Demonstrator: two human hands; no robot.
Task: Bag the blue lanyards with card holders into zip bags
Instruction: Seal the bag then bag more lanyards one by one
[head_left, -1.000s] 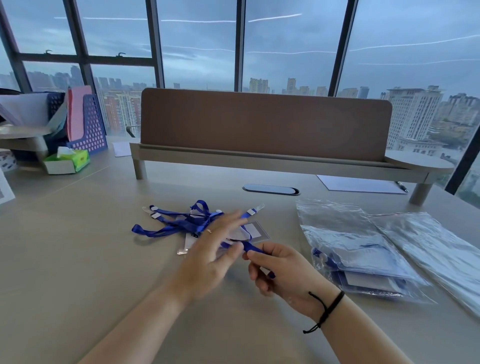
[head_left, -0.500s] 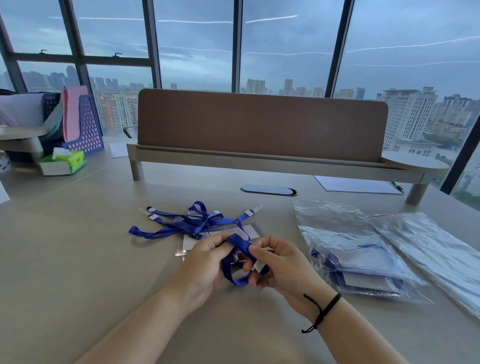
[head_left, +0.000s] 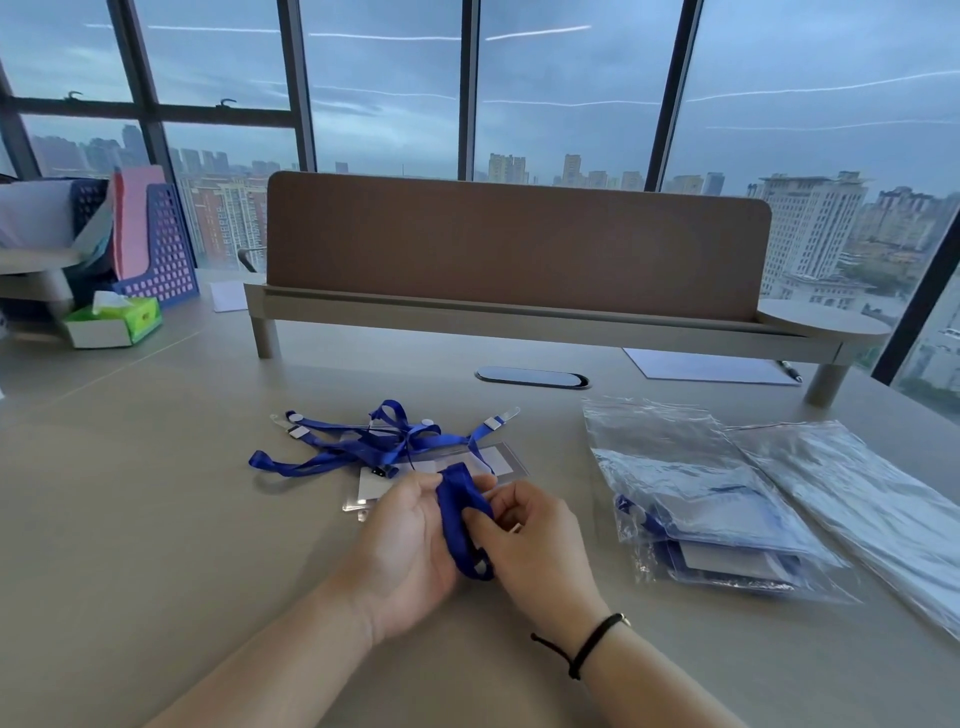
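While both the left hand (head_left: 410, 540) and right hand (head_left: 524, 535) pinch a folded blue lanyard (head_left: 460, 519), seemingly bundling it, next comes a zip bag (head_left: 857, 488) at three o'clock.

Both forearms enter from the near edge and converge at centre. The left hand (head_left: 410, 540), palm turned rightward, has fingers curled round a folded bundle of blue fabric lanyard strap (head_left: 462, 519). The right hand (head_left: 524, 540), back facing the camera, pinches the same strap with bent fingers. A black cord bracelet (head_left: 584, 642) circles the right wrist.
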